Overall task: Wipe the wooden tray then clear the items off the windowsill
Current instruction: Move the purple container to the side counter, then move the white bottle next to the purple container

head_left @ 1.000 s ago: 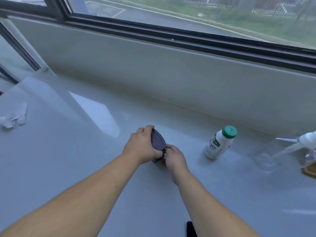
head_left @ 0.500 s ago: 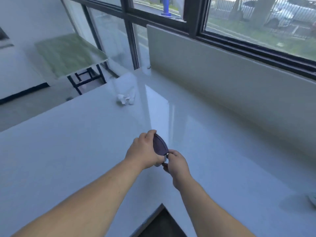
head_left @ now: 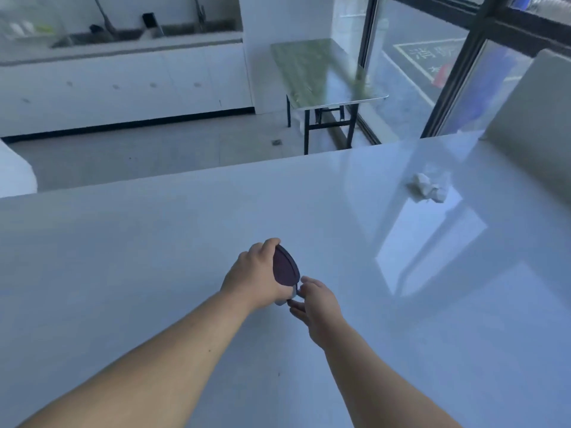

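Observation:
A dark purple oval lidded container (head_left: 285,268) is held above the wide white sill (head_left: 154,248). My left hand (head_left: 255,274) wraps around its body from the left. My right hand (head_left: 318,301) pinches its lower edge with the fingertips. A crumpled white tissue (head_left: 428,186) lies on the sill at the far right. The wooden tray, the bottle and the spray bottle are out of view.
The sill ends at a far edge (head_left: 185,176), with grey floor beyond it. A green-topped folding table (head_left: 324,72) stands by the window. White cabinets with a sink (head_left: 123,72) run along the back wall. The window frame (head_left: 457,66) rises at the right.
My view has swung far to the left, from the window wall to the room. The bottle and spray bottle have left the frame. Both hands keep hold of the container.

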Demonstrator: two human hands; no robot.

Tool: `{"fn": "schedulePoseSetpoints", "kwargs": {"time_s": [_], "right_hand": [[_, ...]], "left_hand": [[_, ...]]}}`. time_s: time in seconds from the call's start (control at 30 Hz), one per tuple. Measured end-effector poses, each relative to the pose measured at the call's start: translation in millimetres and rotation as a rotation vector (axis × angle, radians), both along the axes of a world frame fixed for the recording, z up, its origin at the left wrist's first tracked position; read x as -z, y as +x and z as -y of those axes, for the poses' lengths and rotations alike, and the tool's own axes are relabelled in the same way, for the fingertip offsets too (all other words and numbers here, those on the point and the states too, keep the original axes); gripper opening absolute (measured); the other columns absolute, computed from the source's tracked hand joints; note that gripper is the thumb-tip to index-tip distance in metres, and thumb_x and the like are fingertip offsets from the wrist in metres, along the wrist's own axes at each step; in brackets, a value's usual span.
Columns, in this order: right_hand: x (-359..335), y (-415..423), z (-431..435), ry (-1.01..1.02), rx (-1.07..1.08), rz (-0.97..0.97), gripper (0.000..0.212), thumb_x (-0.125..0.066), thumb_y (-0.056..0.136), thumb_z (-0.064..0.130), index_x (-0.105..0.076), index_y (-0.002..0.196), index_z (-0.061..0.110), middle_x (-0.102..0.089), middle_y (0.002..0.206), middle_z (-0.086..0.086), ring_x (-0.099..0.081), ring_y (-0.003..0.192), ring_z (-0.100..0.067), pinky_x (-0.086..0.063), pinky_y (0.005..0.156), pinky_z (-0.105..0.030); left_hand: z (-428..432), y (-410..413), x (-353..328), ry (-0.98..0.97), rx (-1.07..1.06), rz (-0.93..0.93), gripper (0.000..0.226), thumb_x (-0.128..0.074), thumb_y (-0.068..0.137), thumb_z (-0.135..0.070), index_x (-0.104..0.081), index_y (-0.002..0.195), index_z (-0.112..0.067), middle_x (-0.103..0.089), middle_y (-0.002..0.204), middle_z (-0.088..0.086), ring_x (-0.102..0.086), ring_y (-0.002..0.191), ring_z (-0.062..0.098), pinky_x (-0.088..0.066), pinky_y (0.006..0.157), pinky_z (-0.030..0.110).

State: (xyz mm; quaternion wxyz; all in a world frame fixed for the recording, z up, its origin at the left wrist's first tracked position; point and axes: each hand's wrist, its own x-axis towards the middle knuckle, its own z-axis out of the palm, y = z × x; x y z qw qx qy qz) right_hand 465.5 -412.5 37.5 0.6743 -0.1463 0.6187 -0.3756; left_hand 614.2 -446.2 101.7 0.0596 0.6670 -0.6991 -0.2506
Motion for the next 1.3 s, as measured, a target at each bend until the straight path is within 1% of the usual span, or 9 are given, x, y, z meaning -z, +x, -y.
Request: {"fn": "schedulePoseSetpoints", "kwargs": {"time_s": [0.2, 0.3, 0.4, 0.53, 0.67, 0.77, 0.87, 1.03, 1.3], "right_hand": [[12.9, 81.9, 8.1, 0.058, -0.115, -0.032, 0.024, -0.047, 0.094, 0.01, -0.058, 0.114, 0.005, -0.074, 0.08, 0.005, -0.072, 0.075, -0.023, -0.06, 0.091, -0.04], [17.1, 100.6, 4.7, 0.055, -0.141, -0.06, 0.034, -0.047, 0.09, 0.006, -0.046, 0.121, -0.006, -0.071, 0.062, 0.001, -0.065, 0.071, -0.023, -0.055, 0.1, -0.048], [24.3, 107.9, 2.6, 0.057, -0.138, -0.055, 0.042, -0.047, 0.089, 0.006, -0.052, 0.13, -0.004, -0.068, 0.075, -0.003, -0.062, 0.075, -0.026, -0.058, 0.094, -0.044], [27.5, 103.6, -4.5, 0.056, -0.104, -0.006, 0.04, -0.048, 0.094, 0.009, -0.059, 0.131, 0.02, -0.07, 0.103, -0.002, -0.07, 0.088, -0.027, -0.06, 0.093, -0.041], [16.8, 65.8, -17.5, -0.024, -0.121, -0.107, 0.042, -0.048, 0.095, 0.021, -0.056, 0.136, 0.027, -0.064, 0.118, 0.004, -0.07, 0.102, -0.02, -0.059, 0.089, -0.034], [-1.1, -11.9, -40.6, -0.13, -0.122, -0.401, 0.051, -0.048, 0.089, 0.026, -0.056, 0.139, 0.03, -0.065, 0.125, 0.008, -0.068, 0.092, -0.008, -0.056, 0.075, -0.026], [-19.8, -116.0, -79.8, -0.155, -0.006, -0.686, 0.049, -0.051, 0.092, 0.032, -0.055, 0.141, 0.029, -0.058, 0.142, 0.004, -0.062, 0.109, -0.012, -0.052, 0.085, -0.033], [-52.9, -312.3, -194.4, -0.053, 0.279, -1.077, 0.066, -0.06, 0.09, 0.054, -0.047, 0.149, 0.028, -0.052, 0.15, 0.008, -0.037, 0.143, -0.017, -0.043, 0.104, -0.035], [-71.6, -537.9, -440.4, 0.25, 0.696, -1.147, 0.071, -0.065, 0.091, 0.055, -0.045, 0.152, 0.023, -0.05, 0.151, 0.0, -0.038, 0.142, -0.025, -0.041, 0.103, -0.041]], "left_hand": [[-6.9, 84.0, 12.6, 0.028, -0.098, -0.029, 0.116, -0.078, 0.051, -0.054, -0.027, 0.154, -0.035, -0.044, 0.15, -0.007, -0.045, 0.131, 0.022, -0.049, 0.096, 0.039], [-12.7, 102.1, 20.7, 0.032, -0.105, -0.037, 0.113, -0.08, 0.055, -0.054, -0.028, 0.154, -0.034, -0.045, 0.148, -0.006, -0.046, 0.131, 0.023, -0.049, 0.098, 0.039], [-16.2, 107.0, 28.2, 0.04, -0.087, -0.023, 0.109, -0.081, 0.059, -0.053, -0.03, 0.154, -0.033, -0.046, 0.145, -0.004, -0.047, 0.129, 0.024, -0.05, 0.099, 0.041], [-17.6, 100.8, 34.2, 0.095, -0.042, 0.034, 0.106, -0.083, 0.063, -0.051, -0.031, 0.153, -0.034, -0.044, 0.147, -0.005, -0.046, 0.131, 0.024, -0.05, 0.102, 0.042], [-9.5, 68.4, 22.9, 0.039, 0.019, 0.201, 0.108, -0.075, 0.068, -0.069, -0.029, 0.157, -0.032, -0.028, 0.166, 0.0, -0.029, 0.149, 0.027, -0.03, 0.12, 0.048], [0.3, 1.8, 2.5, -0.05, 0.13, 0.164, 0.094, -0.07, 0.077, -0.07, -0.035, 0.155, -0.03, -0.034, 0.165, -0.003, -0.029, 0.15, 0.023, -0.03, 0.119, 0.043], [-1.4, -98.2, -18.0, -0.039, 0.294, 0.066, 0.075, -0.068, 0.082, -0.065, -0.045, 0.147, -0.034, -0.051, 0.149, -0.011, -0.041, 0.139, 0.017, -0.046, 0.103, 0.04], [-57.4, -311.3, -43.5, -0.048, 0.634, -0.021, 0.073, -0.068, 0.082, -0.062, -0.045, 0.146, -0.036, -0.048, 0.149, -0.014, -0.04, 0.138, 0.013, -0.048, 0.096, 0.038], [-237.8, -606.5, -51.2, 0.008, 1.074, -0.08, 0.085, -0.072, 0.078, -0.063, -0.039, 0.152, -0.038, -0.043, 0.155, -0.012, -0.041, 0.141, 0.016, -0.045, 0.102, 0.038]]}}
